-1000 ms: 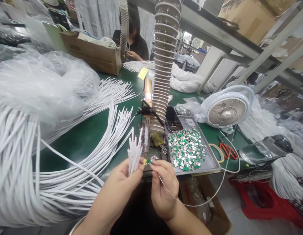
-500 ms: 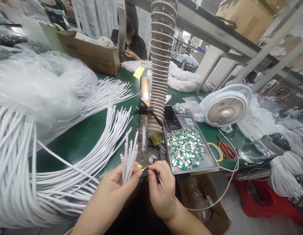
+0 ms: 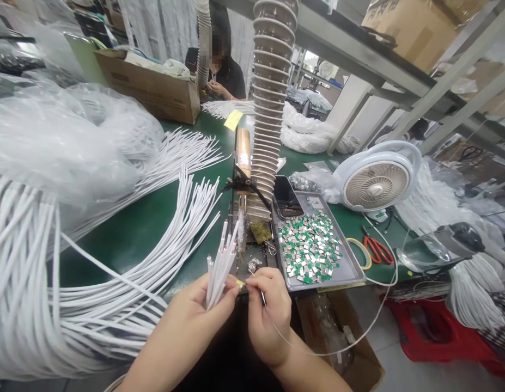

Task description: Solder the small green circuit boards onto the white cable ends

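My left hand (image 3: 187, 313) is closed around a bundle of white cables (image 3: 223, 264), their stripped ends with reddish wires pointing up. A small yellow bit (image 3: 239, 283) shows at its fingertips. Close beside it, my right hand (image 3: 271, 316) is pinched on a thin silvery wire, which looks like solder wire (image 3: 360, 343) and loops off to the right. Whatever tiny piece sits between the two hands' fingertips is mostly hidden. Just beyond the hands, a wooden-handled soldering iron (image 3: 243, 147) is fixed tip down, above small solder scraps (image 3: 254, 265).
To the right lies a metal tray (image 3: 352, 267) with many small green-and-silver circuit boards (image 3: 311, 247) and a phone (image 3: 286, 197). Red-handled pliers (image 3: 377, 249) and a fan (image 3: 375, 182) stand beyond. White cables (image 3: 125, 299) cover the left. A ribbed hose (image 3: 272, 98) hangs centrally; a co-worker (image 3: 231, 76) sits opposite.
The cable bundle in my left hand has shifted right and leans more toward the soldering iron. The small dark-green piece between my fingertips shows less now. My right hand has barely moved.
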`<state>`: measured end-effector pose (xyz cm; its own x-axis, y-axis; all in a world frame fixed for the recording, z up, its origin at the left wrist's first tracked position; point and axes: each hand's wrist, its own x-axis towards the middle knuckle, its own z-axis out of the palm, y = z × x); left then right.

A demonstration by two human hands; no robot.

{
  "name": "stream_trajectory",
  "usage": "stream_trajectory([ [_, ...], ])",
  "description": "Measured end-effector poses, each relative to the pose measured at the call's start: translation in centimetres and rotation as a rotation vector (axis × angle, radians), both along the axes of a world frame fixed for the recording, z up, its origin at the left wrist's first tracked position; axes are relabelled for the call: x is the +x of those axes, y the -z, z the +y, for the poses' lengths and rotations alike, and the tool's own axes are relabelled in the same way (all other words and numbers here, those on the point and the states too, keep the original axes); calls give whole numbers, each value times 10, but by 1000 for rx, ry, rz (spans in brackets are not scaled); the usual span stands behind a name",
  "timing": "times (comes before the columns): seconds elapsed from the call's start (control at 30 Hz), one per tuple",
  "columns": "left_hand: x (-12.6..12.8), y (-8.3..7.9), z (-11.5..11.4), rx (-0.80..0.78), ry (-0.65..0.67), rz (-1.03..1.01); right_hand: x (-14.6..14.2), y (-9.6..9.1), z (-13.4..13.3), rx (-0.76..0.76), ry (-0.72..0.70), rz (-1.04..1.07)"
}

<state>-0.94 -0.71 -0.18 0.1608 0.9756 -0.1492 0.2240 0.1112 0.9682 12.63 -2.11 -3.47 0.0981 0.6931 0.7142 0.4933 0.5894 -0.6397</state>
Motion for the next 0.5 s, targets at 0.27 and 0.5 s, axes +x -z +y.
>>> stream_trajectory([
  [0.27, 3, -8, 0, 10, 17, 15, 1, -5, -2, 32, -62, -39],
  [0.5, 6, -9, 1, 21, -28, 57, 0, -7, -4, 3, 19, 70],
])
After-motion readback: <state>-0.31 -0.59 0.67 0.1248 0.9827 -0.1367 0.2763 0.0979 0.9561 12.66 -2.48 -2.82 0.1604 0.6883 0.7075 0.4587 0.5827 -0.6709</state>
